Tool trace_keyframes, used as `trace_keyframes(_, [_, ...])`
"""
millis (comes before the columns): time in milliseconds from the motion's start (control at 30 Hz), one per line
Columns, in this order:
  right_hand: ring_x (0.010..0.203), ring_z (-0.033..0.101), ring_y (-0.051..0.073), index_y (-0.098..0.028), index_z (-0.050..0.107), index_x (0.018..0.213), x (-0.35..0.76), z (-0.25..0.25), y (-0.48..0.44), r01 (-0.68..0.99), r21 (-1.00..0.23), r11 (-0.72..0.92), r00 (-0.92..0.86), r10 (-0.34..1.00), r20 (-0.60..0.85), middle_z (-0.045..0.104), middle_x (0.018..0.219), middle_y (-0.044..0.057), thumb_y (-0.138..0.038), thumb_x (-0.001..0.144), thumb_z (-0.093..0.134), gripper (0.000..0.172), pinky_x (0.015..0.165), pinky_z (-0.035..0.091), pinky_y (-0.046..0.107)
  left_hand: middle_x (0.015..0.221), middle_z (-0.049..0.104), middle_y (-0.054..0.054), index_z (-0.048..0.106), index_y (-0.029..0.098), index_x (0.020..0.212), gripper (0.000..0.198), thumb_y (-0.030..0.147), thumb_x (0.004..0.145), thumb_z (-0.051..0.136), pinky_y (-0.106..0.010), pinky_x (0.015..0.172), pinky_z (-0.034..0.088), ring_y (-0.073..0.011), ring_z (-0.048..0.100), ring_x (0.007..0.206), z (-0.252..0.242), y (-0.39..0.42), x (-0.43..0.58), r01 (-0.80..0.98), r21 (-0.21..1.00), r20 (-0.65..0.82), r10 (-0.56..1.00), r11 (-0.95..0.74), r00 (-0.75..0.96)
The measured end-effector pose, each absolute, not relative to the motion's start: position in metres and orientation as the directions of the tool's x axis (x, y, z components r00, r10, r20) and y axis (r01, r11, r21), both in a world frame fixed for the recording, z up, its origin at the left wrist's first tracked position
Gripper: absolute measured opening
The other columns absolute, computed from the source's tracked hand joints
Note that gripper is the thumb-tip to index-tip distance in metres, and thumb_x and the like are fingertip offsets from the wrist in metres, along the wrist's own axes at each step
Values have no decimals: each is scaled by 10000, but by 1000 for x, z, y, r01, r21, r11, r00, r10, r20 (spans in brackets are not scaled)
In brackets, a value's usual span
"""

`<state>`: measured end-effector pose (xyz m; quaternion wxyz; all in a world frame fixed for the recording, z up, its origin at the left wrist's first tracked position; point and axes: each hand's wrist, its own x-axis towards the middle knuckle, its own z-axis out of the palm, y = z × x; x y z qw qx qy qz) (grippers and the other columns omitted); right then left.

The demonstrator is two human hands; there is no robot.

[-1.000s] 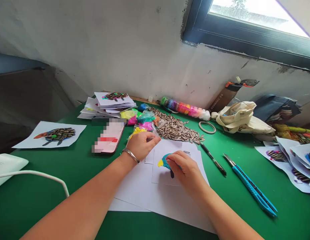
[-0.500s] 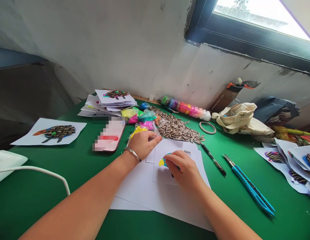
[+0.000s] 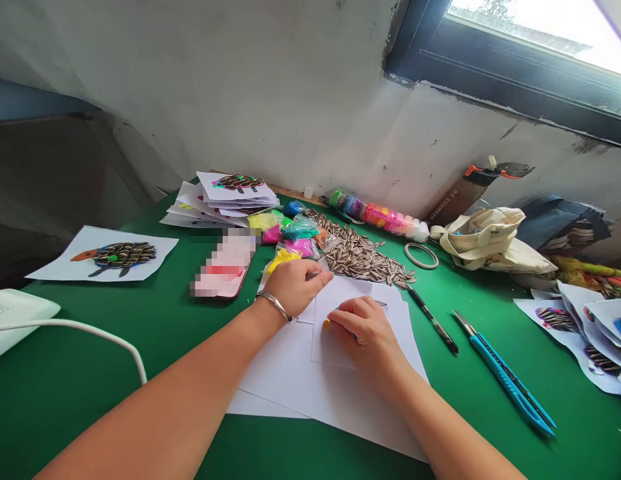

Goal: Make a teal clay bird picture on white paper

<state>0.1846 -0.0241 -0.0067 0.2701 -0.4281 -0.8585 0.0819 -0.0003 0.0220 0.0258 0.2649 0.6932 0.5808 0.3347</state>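
My right hand (image 3: pixel 365 337) rests with curled fingers on a small white paper sheet (image 3: pixel 335 347), covering a clay figure of which only a yellow edge (image 3: pixel 327 324) shows. My left hand (image 3: pixel 303 288) hovers at the sheet's far edge, its fingertips pinched together beside a small grey sliver. It is nearest to a plastic bag of yellow clay (image 3: pixel 283 259) and a heap of striped sunflower seeds (image 3: pixel 363 259). Larger white sheets (image 3: pixel 275 377) lie under both hands.
A green table (image 3: pixel 115 353) holds a seed-covered bird picture (image 3: pixel 105 255), stacked cards (image 3: pixel 215 210), a pixelated phone (image 3: pixel 225 267), clay tubes (image 3: pixel 377 213), a black pen (image 3: pixel 433 327), a blue utility knife (image 3: pixel 510 380), and a cloth bag (image 3: pixel 490 240).
My right hand has slid over the clay figure, hiding the blue part and the black piece. My left hand has barely moved. The whole view has shifted slightly.
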Motion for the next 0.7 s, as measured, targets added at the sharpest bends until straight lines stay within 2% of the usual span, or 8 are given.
trace_keyframes(233, [788,491,200,-246,736,875,184,-14,-22,697,-292,655,-515,741,431,657,834,47,-100,855,577,216,710,395,343,697,674,0,713,197,717,301,437,815,560,-253,597,368,-152,560,670,26,22,0,627,758,153,983,-182,102])
trace_keyframes(567, [839,510,220,-210,705,1033,187,-5,-28,660,-342,669,-534,738,414,660,934,82,-31,807,508,349,735,426,378,702,672,2,722,196,733,291,436,808,573,-254,605,367,-152,556,680,25,24,0,629,758,143,985,-171,95])
trace_keyframes(700, [844,513,223,-204,702,1034,192,-2,-29,658,-344,670,-524,736,429,655,935,87,-24,808,498,354,735,424,385,682,659,8,712,198,710,299,443,808,572,-256,596,360,-149,545,663,24,23,0,633,755,144,985,-171,95])
